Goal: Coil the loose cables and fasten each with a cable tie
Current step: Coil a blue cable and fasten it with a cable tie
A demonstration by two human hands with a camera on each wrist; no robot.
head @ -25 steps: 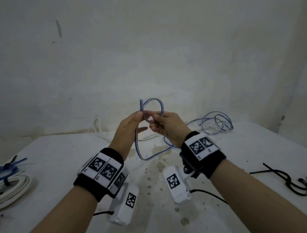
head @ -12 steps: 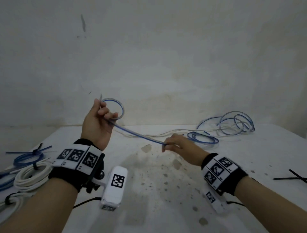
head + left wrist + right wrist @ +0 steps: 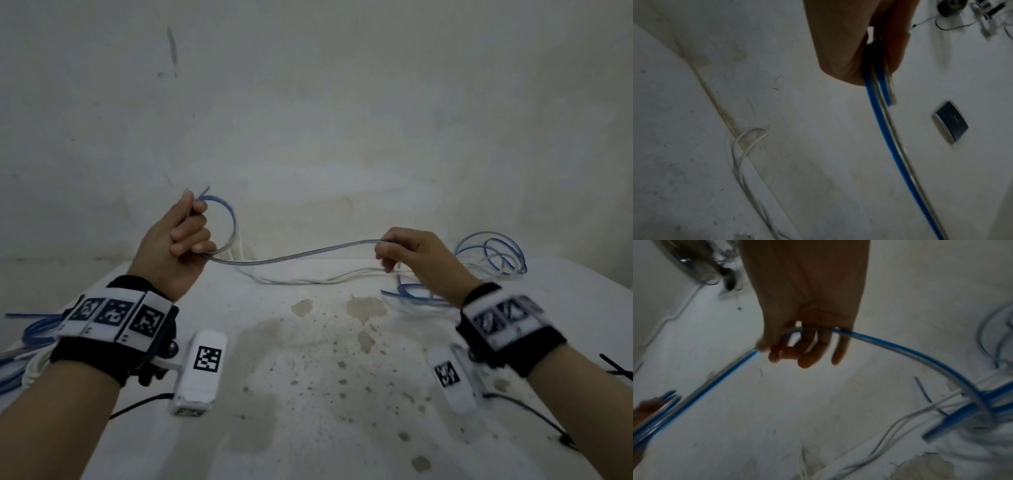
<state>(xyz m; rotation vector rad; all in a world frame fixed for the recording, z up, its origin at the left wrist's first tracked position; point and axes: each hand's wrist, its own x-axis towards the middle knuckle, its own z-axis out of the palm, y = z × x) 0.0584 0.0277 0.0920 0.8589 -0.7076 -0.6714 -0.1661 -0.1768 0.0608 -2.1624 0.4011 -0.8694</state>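
The blue cable ran across the middle of the head frame, slung in a shallow sag above the stained table. At its left end it made one small loop, held up in the left hand, whose fingers were curled round the loop with the cut end poking out above the thumb; the left wrist view showed two blue strands pinched together between thumb and fingers. To the right, the span passed through the right hand, whose thumb and fingertips pinched it lightly, the other fingers loosely bent. Beyond that hand the cable dropped to the table and joined its loose turns at the right edge of the frame, near the wall.

By my reading the step in hand was coiling, with only the first turn made and most of the length still slack. The next move would likely call for the right hand to bring its stretch over to the left hand and lay a second turn beside the first.

A white cable lay on the table under the span. Bundled cables sat at the lower left edge, and a black cable tie at the lower right.
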